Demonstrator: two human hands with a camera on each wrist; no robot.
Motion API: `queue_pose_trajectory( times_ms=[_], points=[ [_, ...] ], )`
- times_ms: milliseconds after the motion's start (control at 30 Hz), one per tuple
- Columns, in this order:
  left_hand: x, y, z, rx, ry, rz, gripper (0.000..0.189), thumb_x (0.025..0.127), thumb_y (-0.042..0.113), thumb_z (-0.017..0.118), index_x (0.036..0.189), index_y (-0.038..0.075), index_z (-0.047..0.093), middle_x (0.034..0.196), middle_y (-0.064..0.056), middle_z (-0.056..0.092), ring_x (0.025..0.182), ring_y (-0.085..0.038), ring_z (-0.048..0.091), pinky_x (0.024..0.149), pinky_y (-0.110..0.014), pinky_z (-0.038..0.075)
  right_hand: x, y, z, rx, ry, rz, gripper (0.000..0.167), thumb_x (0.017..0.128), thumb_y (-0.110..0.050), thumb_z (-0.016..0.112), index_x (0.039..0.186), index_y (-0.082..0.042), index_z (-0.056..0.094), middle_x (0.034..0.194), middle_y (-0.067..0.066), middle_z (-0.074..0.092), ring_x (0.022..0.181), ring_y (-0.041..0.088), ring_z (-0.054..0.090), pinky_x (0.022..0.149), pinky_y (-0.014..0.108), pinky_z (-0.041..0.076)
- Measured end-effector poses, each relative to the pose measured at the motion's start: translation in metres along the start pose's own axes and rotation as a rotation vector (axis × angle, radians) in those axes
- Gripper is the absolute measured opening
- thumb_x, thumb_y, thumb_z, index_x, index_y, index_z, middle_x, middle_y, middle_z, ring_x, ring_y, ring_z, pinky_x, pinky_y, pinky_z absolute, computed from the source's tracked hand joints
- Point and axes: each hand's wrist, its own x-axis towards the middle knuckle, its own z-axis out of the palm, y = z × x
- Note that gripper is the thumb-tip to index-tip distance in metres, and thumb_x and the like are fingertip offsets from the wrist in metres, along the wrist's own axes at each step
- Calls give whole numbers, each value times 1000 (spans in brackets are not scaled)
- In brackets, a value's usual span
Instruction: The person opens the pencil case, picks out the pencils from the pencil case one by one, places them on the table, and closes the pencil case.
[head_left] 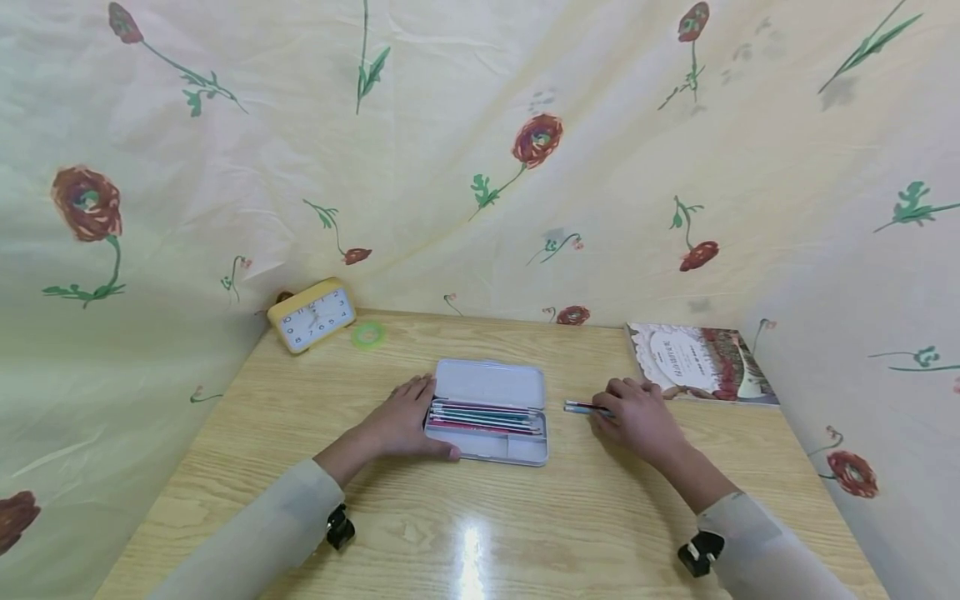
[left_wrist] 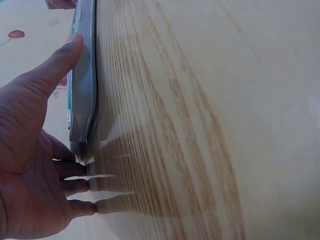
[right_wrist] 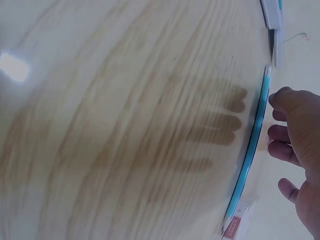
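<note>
An open grey pencil case lies on the table with several pencils in its tray. My left hand spans the case's left front corner. In the left wrist view its thumb rests along the case's front wall, while the outstretched fingers reach down to the tabletop past the case's end. My right hand hovers over a light-blue pencil to the right of the case. A darker pencil lies against it in the head view. The right wrist view shows loosely bent fingertips beside the blue pencil, gripping nothing.
A yellow alarm clock stands at the back left corner, with a green ring-shaped roll beside it. A book with a printed cover lies at the back right. Flower-patterned cloth surrounds the wooden table.
</note>
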Motion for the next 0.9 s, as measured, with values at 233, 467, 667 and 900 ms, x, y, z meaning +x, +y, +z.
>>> queue_pose_trajectory(
  times_ms=[233,467,667,900],
  points=[
    [0,0,0,-6,0,0,141,82,77,84,175,-4,15,185,-23,18,173,-44,14,142,-58,17,17,-18,4,31,3,-29,17,91,-21,93,101,-13,82,95,3,72,87,25,66,86,65,59],
    [-1,0,0,-2,4,1,142,82,79,84,175,-3,15,185,-23,17,173,-43,14,142,-57,16,35,-40,7,77,-4,-57,15,94,-22,90,103,-13,83,98,3,73,90,25,67,88,64,60],
    [0,-1,1,-6,3,1,142,82,79,83,175,-3,14,185,-22,17,174,-43,13,142,-57,16,47,-59,8,91,-19,-93,18,93,-23,91,106,-14,83,101,4,73,93,25,66,90,64,60],
    [1,-3,1,-2,3,7,142,82,81,82,175,-3,14,185,-22,16,174,-43,13,142,-57,16,55,-75,9,94,-98,-103,19,97,-29,88,110,-16,83,104,1,71,95,22,64,96,62,59]
  ],
)
